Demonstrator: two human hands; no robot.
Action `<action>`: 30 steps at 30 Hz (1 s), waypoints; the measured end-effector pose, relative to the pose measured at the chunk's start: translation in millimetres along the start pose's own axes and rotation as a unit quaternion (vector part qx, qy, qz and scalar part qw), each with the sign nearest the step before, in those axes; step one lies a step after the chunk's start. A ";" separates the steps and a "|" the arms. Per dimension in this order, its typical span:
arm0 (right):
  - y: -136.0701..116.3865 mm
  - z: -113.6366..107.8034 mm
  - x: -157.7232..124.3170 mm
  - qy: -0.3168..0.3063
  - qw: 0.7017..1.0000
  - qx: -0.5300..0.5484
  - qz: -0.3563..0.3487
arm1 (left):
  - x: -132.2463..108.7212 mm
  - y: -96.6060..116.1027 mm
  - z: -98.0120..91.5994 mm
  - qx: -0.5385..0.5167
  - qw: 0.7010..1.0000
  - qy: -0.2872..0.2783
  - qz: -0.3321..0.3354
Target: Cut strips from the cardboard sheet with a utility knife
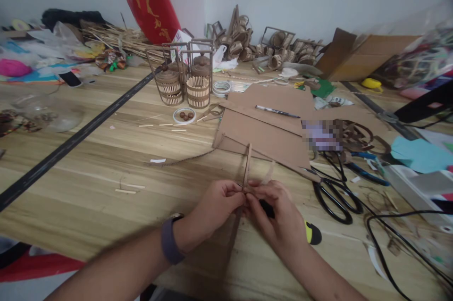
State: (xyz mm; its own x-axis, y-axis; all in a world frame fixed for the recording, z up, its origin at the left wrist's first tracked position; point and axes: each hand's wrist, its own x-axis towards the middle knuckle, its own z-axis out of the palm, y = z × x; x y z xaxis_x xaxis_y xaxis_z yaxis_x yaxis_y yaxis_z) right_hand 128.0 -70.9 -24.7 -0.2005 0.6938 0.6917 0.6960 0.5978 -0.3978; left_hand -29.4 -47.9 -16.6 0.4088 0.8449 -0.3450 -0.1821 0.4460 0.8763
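Both my hands meet low in the middle of a wooden worktable (88,164). My left hand (215,209), with a grey watch band on its wrist, pinches a thin brown stick (247,165) that stands upright between the fingers. My right hand (274,216) is closed against the same stick from the right and also wraps a black and yellow tool (311,233), whose end sticks out past the heel of the hand. A pale curved strip (269,171) rises just behind my right fingers.
Flat cardboard sheets (265,131) with a pen lie just beyond my hands. Black scissors (334,195), blue pliers and a black cable sit to the right. Small woven lantern-like cages (184,81) stand at centre back; a black strip (78,138) crosses the table on the left.
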 end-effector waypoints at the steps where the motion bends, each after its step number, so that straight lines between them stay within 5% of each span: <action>1: -0.4 0.2 0.2 0.001 1.000 -0.004 -0.007 | -0.6 0.9 0.1 0.003 1.000 0.007 -0.001; 10: -1.9 -1.3 -0.5 -0.004 0.999 0.034 0.001 | 0.5 0.4 -4.5 -0.008 1.000 0.009 -0.011; 13: -2.5 -1.8 -1.3 -0.001 0.988 0.092 0.120 | -1.1 3.4 -3.2 -0.019 1.000 0.005 -0.019; 16: -1.4 -0.2 -0.9 -0.001 0.940 0.221 0.258 | -3.6 7.8 -1.1 -0.013 0.999 0.002 -0.030; 19: 0.6 1.2 0.2 -0.009 0.905 0.302 0.300 | -5.0 9.8 -0.4 -0.008 0.999 -0.005 -0.036; 23: 2.3 -0.2 -0.3 0.006 0.945 0.210 0.249 | -4.7 9.7 -0.3 -0.009 0.999 -0.015 -0.039; 26: 3.2 -2.0 -0.3 0.021 0.988 0.085 0.127 | -3.2 9.5 0.5 -0.016 0.999 -0.023 -0.030; 30: 3.3 -0.8 0.0 0.009 1.000 0.004 -0.003 | -1.8 8.1 1.4 -0.020 0.999 -0.010 -0.025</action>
State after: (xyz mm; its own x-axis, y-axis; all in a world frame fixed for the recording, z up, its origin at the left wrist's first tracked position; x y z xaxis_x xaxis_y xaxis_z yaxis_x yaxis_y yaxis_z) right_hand 130.8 -69.2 -25.5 -0.1933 0.6827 0.7047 0.6886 0.6060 -0.3982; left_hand -30.4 -46.2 -8.5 0.4361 0.8153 -0.3809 -0.1971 0.4995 0.8436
